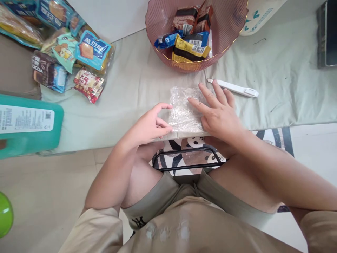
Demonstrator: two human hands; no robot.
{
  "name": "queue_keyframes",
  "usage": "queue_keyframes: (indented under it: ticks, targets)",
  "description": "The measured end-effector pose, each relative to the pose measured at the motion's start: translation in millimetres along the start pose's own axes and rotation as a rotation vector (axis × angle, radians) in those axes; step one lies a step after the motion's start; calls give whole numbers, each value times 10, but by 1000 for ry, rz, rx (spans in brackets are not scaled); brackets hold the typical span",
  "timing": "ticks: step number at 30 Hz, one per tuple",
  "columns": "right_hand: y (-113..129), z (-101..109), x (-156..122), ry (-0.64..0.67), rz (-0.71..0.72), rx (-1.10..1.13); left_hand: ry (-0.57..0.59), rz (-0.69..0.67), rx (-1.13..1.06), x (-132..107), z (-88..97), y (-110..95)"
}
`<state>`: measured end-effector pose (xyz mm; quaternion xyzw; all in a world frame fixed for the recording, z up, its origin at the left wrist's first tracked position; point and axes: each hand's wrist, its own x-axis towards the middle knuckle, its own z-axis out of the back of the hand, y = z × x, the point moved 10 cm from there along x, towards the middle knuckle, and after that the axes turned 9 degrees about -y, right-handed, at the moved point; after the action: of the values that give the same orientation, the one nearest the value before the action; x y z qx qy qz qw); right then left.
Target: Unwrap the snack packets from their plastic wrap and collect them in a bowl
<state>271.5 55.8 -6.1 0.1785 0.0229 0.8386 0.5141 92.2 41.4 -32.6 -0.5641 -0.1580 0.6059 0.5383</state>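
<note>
A crinkled clear plastic bag (184, 112) lies flat near the front edge of the cloth-covered table. My right hand (219, 112) rests over its right side with fingers spread. At the bag's left edge is my left hand (152, 124), index finger and thumb apart, their tips at the plastic. Just beyond my right fingertips lies a slim white utility knife (234, 88), apart from the bag. Behind the bag stands a pink ribbed bowl (163, 59) with a gold rim, holding several wrapped snacks, among them a yellow packet (189, 51).
Several snack packets (92, 49) are heaped at the back left. A teal jug (56, 123) with a white label lies at the left edge. At the back right are a white container (263, 15) and a dark box (328, 35). A black metal bar (189, 168) shows between my legs.
</note>
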Motion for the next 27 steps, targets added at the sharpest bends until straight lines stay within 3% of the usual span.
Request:
queue_keyframes:
  ticks: [2, 3, 5, 7, 8, 10, 11, 13, 18, 27]
  targets:
    - [-2, -4, -1, 12, -8, 7, -6, -37, 52, 9, 33, -6]
    - [-10, -1, -1, 18, -16, 9, -87, -74, 106, 15, 105, -36]
    - [-30, 0, 0, 35, -35, 8, -386, -190, 252, -29, 313, -191]
    - [-48, -8, 0, 57, -53, 5, -615, -379, 391, -141, 320, -465]
    - [-54, -15, 0, 64, -59, 4, -613, -497, 442, -164, 183, -606]
    - [-61, -28, -1, 67, -66, 7, -454, -744, 513, -162, -234, -827]
    - [-66, -34, -2, 64, -70, 10, -381, -823, 548, -142, -411, -876]
    - [-77, -42, -7, 54, -74, 18, -324, -879, 604, -54, -597, -875]
    - [-93, -15, -5, 23, -45, 45, -361, -764, 676, 152, -525, -664]
    - [-121, -30, 17, 101, -35, 97, -296, -614, 822, 171, -383, -487]
